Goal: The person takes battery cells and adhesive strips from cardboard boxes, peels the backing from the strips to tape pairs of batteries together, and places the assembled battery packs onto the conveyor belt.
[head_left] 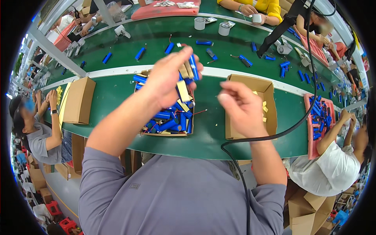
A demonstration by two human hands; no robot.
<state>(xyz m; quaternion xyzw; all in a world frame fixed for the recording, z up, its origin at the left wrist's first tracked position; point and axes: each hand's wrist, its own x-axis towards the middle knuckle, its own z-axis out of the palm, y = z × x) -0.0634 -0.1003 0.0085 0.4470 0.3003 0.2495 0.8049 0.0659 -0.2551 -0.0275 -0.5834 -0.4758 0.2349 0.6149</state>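
My left hand is raised over the far side of a cardboard box, its fingers closed around a blue battery pack. Tan strips show next to the pack within the grip. Below the hand, several blue battery packs with thin red wires lie heaped in the cardboard box, along with some pale yellow pieces. My right hand hovers above a second open cardboard box. Its fingers are half bent, the thumb stands apart from them, and nothing shows between. Small yellow pieces lie in that box.
Beyond a white rail, blue packs lie spread on a green surface with white cups. A black cable crosses in front of my right forearm. A closed carton stands left, a pink tray right. Other people work around.
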